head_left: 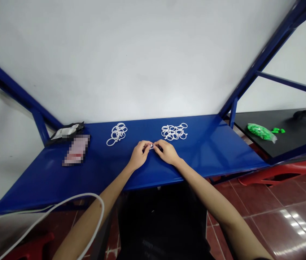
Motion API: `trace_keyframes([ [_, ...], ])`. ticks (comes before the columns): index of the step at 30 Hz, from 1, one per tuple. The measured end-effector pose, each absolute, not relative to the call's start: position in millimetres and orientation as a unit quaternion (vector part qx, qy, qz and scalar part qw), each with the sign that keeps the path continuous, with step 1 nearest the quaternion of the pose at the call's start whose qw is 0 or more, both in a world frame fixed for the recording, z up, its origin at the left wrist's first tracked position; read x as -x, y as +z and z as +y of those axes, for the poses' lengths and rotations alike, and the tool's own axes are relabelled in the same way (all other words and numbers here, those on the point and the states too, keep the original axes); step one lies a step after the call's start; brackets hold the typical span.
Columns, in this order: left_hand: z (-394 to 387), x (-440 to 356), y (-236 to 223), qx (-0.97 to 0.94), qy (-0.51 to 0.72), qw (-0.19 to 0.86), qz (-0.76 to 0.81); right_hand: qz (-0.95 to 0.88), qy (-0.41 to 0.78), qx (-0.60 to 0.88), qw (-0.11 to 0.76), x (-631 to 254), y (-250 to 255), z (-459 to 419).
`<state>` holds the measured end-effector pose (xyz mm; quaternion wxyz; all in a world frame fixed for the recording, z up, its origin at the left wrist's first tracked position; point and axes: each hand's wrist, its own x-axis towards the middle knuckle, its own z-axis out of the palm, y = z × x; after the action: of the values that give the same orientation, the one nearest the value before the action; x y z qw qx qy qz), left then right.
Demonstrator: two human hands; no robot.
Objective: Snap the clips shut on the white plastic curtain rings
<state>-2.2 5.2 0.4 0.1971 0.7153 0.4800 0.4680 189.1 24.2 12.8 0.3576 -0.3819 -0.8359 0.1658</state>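
Note:
My left hand [140,154] and my right hand [167,152] meet over the middle of the blue table. Between their pinched fingertips is a small white cable tie [151,147], mostly covered by the fingers. Beyond my right hand lies a pile of white cable ties closed into loops [173,133], overlapping one another. Another pile of looped white cable ties [117,134] lies farther left, beyond my left hand and apart from it.
On the blue table's [209,151] left side lie a black package [68,132] and a blurred-out pinkish item [76,150]. A white cable [99,196] arches across my left forearm. At right, a black table [253,135] bears a bag of green pieces [261,131]; a red stool [280,172] stands below.

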Motion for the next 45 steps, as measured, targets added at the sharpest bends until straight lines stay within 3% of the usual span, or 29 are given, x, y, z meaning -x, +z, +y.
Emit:
trace_keyframes([
  [16,5.8,2.4,-3.0,-0.683,0.491,0.284,0.460,-0.804,0.279,0.358,0.384,-192.4,10.8,30.4],
  [26,1.0,5.3,5.2,-0.715,0.475,0.212,0.467,-0.816,0.277,0.337,0.380,-195.0,11.5,30.2],
  [45,1.0,-0.4,6.6,-0.760,0.469,0.125,0.432,-0.845,0.164,0.347,0.373,-196.8,4.9,26.5],
])
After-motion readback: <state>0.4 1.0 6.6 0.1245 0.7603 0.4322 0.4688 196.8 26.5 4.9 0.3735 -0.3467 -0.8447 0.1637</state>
